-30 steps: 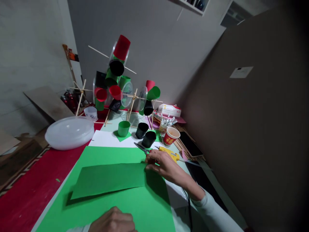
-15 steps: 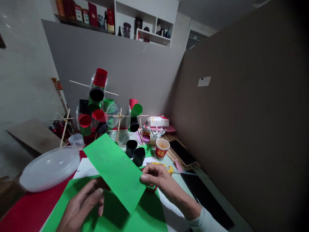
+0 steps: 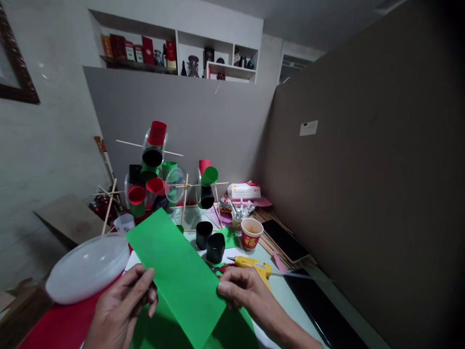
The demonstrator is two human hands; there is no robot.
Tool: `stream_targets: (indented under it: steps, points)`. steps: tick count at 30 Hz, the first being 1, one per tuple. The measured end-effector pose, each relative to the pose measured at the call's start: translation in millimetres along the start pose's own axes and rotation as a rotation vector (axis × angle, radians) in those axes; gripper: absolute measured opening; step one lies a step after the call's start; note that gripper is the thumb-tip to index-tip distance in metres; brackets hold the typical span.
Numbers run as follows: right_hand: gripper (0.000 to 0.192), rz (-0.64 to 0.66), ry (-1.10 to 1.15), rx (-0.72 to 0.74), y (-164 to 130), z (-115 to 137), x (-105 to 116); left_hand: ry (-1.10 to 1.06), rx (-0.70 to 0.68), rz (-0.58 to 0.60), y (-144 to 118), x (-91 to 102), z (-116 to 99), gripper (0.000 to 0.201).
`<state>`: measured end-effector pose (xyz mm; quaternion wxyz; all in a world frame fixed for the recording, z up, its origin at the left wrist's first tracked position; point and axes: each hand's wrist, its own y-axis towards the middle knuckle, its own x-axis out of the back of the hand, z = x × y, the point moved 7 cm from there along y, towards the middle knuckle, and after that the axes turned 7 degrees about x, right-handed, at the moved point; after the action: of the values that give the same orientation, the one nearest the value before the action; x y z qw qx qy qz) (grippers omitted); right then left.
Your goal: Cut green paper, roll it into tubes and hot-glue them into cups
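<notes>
A green paper rectangle [image 3: 178, 271] is held up at a slant in front of me. My right hand [image 3: 243, 291] pinches its right edge, thumb on top and fingers curled behind. At the left edge my left hand [image 3: 125, 300] has its thumb and curled fingers closed on the paper. Beneath it lies a larger green sheet [image 3: 160, 327], partly in shadow. Just beyond the right hand are a yellow glue gun [image 3: 252, 264] and red-handled scissors [image 3: 227, 266], mostly covered. Two black paper tubes [image 3: 215, 248] stand behind the paper.
Stick frames with red, green and black paper tubes [image 3: 136, 194] stand at the back left. A white oval lid-like object [image 3: 89, 266] sits at left. On the right are a paper cup [image 3: 251, 233], a cup of markers [image 3: 238, 220], wooden sticks [image 3: 267, 242] and a dark tablet [image 3: 285, 240].
My left hand has risen to the paper's left edge and closed on it. The right hand keeps its pinch. The view has tilted up, showing more of the wall and shelves.
</notes>
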<state>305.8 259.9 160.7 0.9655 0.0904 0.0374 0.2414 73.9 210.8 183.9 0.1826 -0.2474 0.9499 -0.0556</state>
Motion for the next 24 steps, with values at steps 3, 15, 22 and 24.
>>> stream_targets:
  steps: [3, 15, 22, 24]
  points:
    - [0.047, 0.014, -0.031, -0.014, -2, -5, -2, 0.001, 0.004, 0.015, 5, 9.8, 10, 0.055]
    - [0.052, 0.017, -0.154, -0.008, -3, -7, -9, -0.023, 0.037, 0.033, 13, 13.9, 23, 0.055]
    - [0.059, 0.069, -0.143, -0.069, -8, -23, -13, -0.07, 0.048, -0.009, 16, 21.2, 31, 0.056]
    - [0.055, 0.058, -0.187, -0.024, -8, -22, -13, -0.087, 0.05, -0.014, 16, 21.1, 31, 0.057]
